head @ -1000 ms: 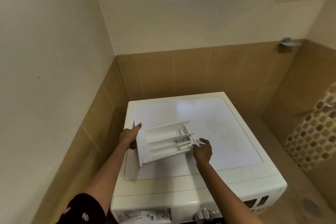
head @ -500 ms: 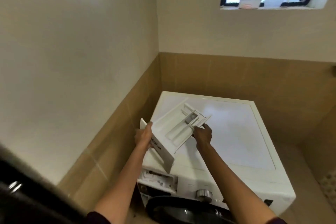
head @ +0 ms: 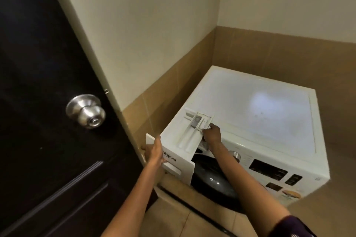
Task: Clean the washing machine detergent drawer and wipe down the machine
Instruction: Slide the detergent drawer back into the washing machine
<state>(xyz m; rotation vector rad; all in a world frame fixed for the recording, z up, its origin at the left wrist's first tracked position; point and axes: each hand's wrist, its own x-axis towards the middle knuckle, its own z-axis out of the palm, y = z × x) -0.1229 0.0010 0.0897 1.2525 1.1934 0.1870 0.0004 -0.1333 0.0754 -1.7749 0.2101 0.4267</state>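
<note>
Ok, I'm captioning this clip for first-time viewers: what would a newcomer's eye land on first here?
The white detergent drawer is held aslant mid-frame: the left hand grips its front panel, the right hand pinches it near its far end. Behind it stands the white washing machine in a tiled corner, and a dark door with a silver knob fills the left side.

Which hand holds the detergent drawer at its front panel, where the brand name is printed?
The left hand: it grips the detergent drawer at the front panel, beside the lettering. The right hand holds the drawer's side, near the rear compartments.
</note>
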